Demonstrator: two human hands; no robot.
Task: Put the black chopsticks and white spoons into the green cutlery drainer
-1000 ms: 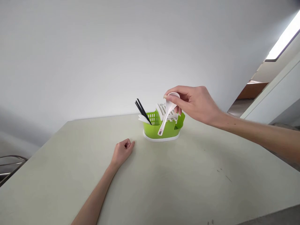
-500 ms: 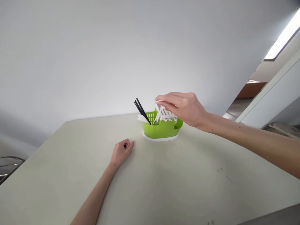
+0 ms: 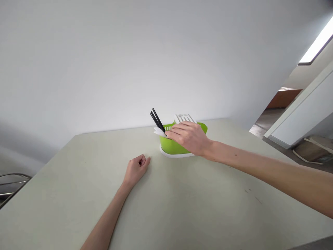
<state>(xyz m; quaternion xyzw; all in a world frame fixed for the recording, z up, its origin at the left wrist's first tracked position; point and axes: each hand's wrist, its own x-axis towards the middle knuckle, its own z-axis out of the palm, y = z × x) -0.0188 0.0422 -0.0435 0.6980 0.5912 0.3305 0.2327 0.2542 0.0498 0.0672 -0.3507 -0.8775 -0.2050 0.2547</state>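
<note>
Green caddy (image 3: 170, 147) stands partly behind right hand (image 3: 188, 137), near left hand (image 3: 136, 168).

The light in here is soft and fairly bright, though the long panel (image 3: 317, 43) up to the right glares flat white. The wall (image 3: 161, 62) glows palest behind the green basket (image 3: 171, 147) and dims toward the corners. A thin shadow hugs the left forearm (image 3: 109, 215), while a broad, faint one dulls the near table (image 3: 208, 201). Wide-angle stretch slants the edges, and the far right looks a little soft
</note>
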